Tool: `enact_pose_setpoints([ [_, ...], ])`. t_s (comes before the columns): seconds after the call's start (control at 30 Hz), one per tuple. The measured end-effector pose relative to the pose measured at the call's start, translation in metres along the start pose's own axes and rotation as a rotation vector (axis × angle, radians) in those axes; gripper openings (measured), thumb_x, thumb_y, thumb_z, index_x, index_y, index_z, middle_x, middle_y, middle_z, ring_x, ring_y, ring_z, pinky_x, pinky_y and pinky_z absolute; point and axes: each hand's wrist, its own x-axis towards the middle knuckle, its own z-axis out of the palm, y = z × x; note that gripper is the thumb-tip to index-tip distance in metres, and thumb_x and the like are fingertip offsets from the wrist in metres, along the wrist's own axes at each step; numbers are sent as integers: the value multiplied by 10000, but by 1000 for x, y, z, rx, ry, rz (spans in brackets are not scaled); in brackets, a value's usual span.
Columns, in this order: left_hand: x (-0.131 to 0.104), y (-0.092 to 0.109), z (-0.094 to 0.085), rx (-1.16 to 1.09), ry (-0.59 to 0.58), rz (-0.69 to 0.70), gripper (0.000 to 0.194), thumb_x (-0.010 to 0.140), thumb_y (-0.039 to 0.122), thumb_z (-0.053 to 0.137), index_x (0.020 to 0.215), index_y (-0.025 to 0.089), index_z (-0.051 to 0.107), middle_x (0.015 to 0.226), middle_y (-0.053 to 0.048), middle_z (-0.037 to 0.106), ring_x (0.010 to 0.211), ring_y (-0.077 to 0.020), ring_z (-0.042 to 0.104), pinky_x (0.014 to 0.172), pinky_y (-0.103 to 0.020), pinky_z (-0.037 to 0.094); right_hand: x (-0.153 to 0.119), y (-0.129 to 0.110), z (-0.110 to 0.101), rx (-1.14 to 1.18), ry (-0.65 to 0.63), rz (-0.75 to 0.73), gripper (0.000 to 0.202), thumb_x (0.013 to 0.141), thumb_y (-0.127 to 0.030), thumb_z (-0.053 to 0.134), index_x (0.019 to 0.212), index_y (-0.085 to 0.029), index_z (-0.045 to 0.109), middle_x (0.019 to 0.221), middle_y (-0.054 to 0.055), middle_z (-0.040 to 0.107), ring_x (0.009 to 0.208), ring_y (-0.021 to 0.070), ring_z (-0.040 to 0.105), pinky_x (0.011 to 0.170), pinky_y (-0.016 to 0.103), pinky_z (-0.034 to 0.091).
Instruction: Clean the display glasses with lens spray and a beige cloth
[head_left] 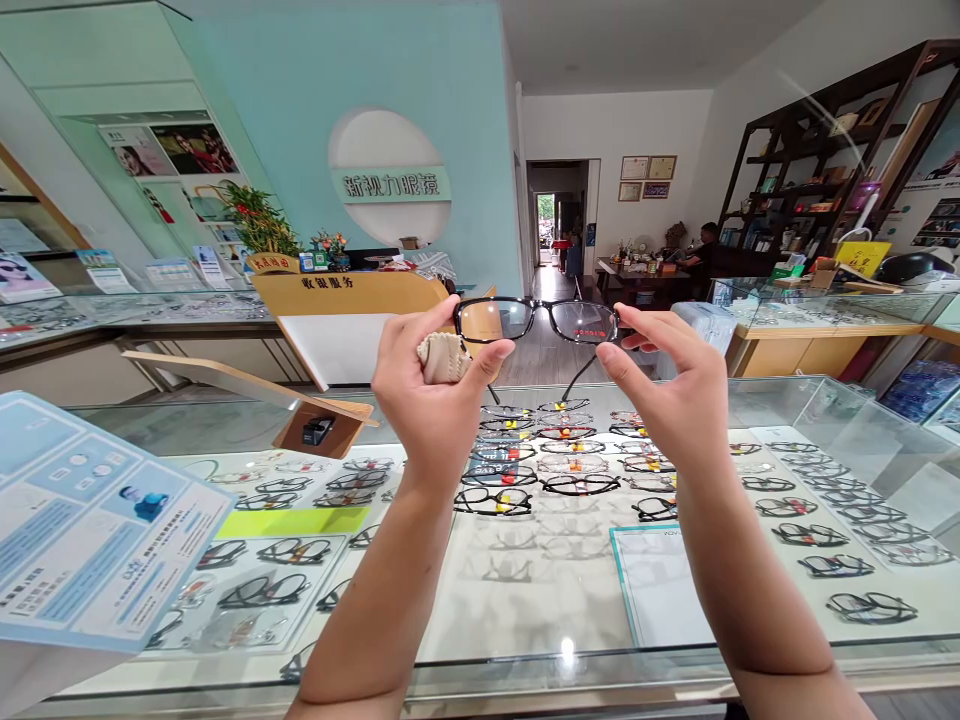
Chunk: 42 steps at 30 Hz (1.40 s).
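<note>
A pair of black-framed eyeglasses (541, 306) is held up level in front of me, above the glass display case. My left hand (431, 375) pinches its left end between thumb and finger, with a beige cleaning cloth (444, 358) with a zigzag edge tucked in the palm. At the other end, my right hand (667, 370) grips the frame by thumb and fingertips. The temples hang down and away from me. Red lettering marks the right lens. Below, rows of eyeglasses (581, 484) lie in the display case (555, 610).
A blue printed leaflet (97, 530) stands at the left of the case, near a tilted wooden-framed mirror (247, 385). A white sheet with a teal border (660, 585) lies near my right forearm. Beyond are a cashier counter (345, 300), more glass cases and a seated person (705, 250).
</note>
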Motion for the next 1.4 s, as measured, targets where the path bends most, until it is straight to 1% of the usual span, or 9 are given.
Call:
enact_pose_setpoints([
  [0.27, 2, 4, -1, 24, 6, 25, 521, 833, 580, 960, 1257, 310, 823, 1087, -82, 733, 1006, -273, 706, 887, -455, 598, 0, 3, 1, 31, -44, 56, 362, 952, -401, 818, 1294, -282, 830, 1215, 72, 836, 983, 234, 771, 939, 489, 619],
  [0.37, 2, 5, -2, 51, 12, 28, 537, 824, 602, 957, 1253, 310, 821, 1073, -83, 720, 998, -277, 697, 864, -451, 606, 0, 6, 3, 29, -67, 87, 366, 958, -405, 805, 1304, -286, 822, 1236, 74, 838, 994, 234, 776, 934, 486, 632],
  [0.47, 3, 6, -2, 84, 14, 27, 549, 819, 626, 950, 1249, 311, 820, 1054, -81, 706, 996, -281, 689, 864, -449, 612, -1, 8, 5, 33, -84, 118, 377, 955, -409, 801, 1305, -271, 824, 1204, 75, 850, 997, 234, 780, 932, 477, 644],
  [0.57, 3, 6, -2, 71, 17, 50, 554, 817, 607, 959, 1260, 305, 822, 1059, -83, 693, 993, -276, 684, 882, -444, 609, -1, 9, 6, 38, -99, 147, 395, 944, -415, 804, 1305, -257, 827, 1184, 77, 858, 1002, 238, 789, 937, 479, 650],
  [0.83, 1, 5, -1, 72, 21, 50, 594, 802, 621, 965, 1271, 286, 824, 1042, -78, 666, 988, -274, 664, 865, -419, 595, -1, 10, 7, 25, -122, 168, 386, 954, -421, 785, 1298, -251, 825, 1200, 85, 854, 1025, 246, 789, 957, 488, 645],
  [0.97, 2, 3, -1, 81, 10, 35, 620, 791, 621, 974, 1284, 278, 822, 1049, -77, 661, 977, -262, 664, 859, -409, 591, -2, 9, 9, 2, -129, 166, 378, 962, -425, 773, 1288, -239, 820, 1181, 91, 852, 1015, 252, 783, 953, 497, 637],
  [1.2, 2, 1, -1, 90, -7, 21, 627, 803, 647, 953, 1293, 278, 823, 1070, -88, 683, 986, -264, 672, 817, -393, 591, -4, 14, 10, -43, -135, 133, 387, 967, -432, 768, 1317, -268, 797, 1219, 90, 850, 1035, 274, 790, 941, 518, 634],
  [1.3, 2, -1, 0, 74, -27, -4, 652, 790, 651, 963, 1300, 273, 815, 1090, -87, 691, 1010, -261, 679, 833, -392, 595, -3, 14, 10, -57, -104, 99, 373, 966, -416, 765, 1310, -273, 793, 1234, 94, 842, 1036, 277, 786, 921, 512, 634],
  [1.4, 2, -4, 1, 15, -69, -68, 613, 795, 605, 979, 1299, 299, 810, 1114, -78, 715, 1035, -250, 693, 889, -403, 599, -2, 10, 11, -64, -27, 35, 350, 968, -387, 761, 1299, -279, 793, 1210, 92, 827, 1019, 268, 770, 903, 495, 632],
])
